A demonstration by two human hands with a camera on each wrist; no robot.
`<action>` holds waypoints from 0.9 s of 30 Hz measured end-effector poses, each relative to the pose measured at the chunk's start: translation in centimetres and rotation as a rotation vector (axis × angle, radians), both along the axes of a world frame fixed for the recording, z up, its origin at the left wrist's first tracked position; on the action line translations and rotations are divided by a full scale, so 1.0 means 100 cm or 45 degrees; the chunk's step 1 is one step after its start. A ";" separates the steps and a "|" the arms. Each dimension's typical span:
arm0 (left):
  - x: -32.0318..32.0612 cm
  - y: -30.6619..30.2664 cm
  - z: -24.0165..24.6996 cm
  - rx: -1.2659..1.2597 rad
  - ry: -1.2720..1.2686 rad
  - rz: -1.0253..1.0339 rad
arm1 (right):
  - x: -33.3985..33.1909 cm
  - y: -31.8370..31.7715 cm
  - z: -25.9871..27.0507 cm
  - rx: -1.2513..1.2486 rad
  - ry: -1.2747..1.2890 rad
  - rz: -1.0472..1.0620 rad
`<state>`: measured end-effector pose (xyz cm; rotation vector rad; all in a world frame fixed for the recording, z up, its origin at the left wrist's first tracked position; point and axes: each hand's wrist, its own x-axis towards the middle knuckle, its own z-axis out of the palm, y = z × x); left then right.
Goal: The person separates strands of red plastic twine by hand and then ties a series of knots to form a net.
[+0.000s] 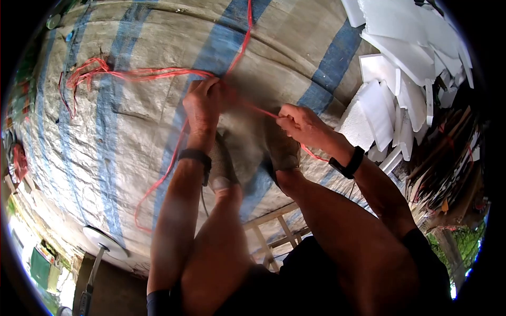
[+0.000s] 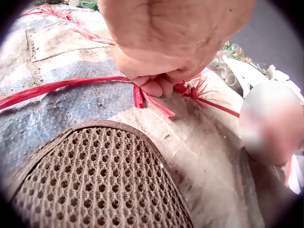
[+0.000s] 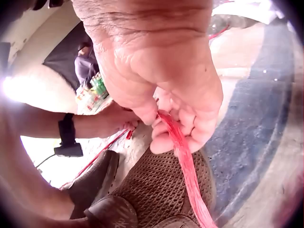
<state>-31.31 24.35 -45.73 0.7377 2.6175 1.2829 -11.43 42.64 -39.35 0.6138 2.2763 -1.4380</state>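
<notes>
A red plastic twine point(image 1: 253, 107) runs between the two hands above the feet. My left hand point(image 1: 202, 105) pinches it with curled fingers; in the left wrist view short cut-looking ends point(image 2: 159, 107) poke out below the fingertips, and a frayed knot point(image 2: 194, 91) shows just beside them. My right hand point(image 1: 303, 125) grips the twine farther right, and in the right wrist view a flat red strand point(image 3: 186, 166) hangs down from between thumb and fingers. More twine trails off to a loose tangled bundle point(image 1: 90, 73) at the left and up past the top edge.
A blue-striped tarp point(image 1: 142, 105) covers the ground. White foam sheets point(image 1: 398, 68) are heaped at the right, above a stack of flattened cardboard point(image 1: 443, 163). Mesh shoes point(image 1: 284, 147) stand on the tarp below the hands. A standing fan point(image 1: 105, 243) is at lower left.
</notes>
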 end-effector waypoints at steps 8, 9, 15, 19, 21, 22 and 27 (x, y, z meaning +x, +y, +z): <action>-0.004 -0.005 -0.013 -0.053 0.090 -0.059 | 0.085 0.007 0.010 -0.027 -0.013 -0.194; -0.004 -0.005 -0.011 -0.076 0.024 -0.052 | 0.104 0.004 0.007 0.024 0.021 -0.214; -0.001 0.000 -0.003 -0.108 0.005 -0.036 | 0.169 -0.001 0.012 0.312 -0.177 -0.457; -0.004 -0.002 -0.006 -0.186 0.024 -0.047 | 0.186 0.000 -0.014 0.347 -0.005 -0.738; -0.003 -0.003 -0.006 -0.190 -0.007 -0.051 | 0.177 0.000 -0.016 0.346 0.097 -0.837; -0.004 -0.004 -0.005 -0.207 -0.034 -0.049 | 0.174 0.001 -0.015 0.354 0.097 -0.846; -0.009 -0.006 -0.017 -0.212 0.000 -0.076 | 0.158 -0.004 -0.008 0.128 0.053 -1.102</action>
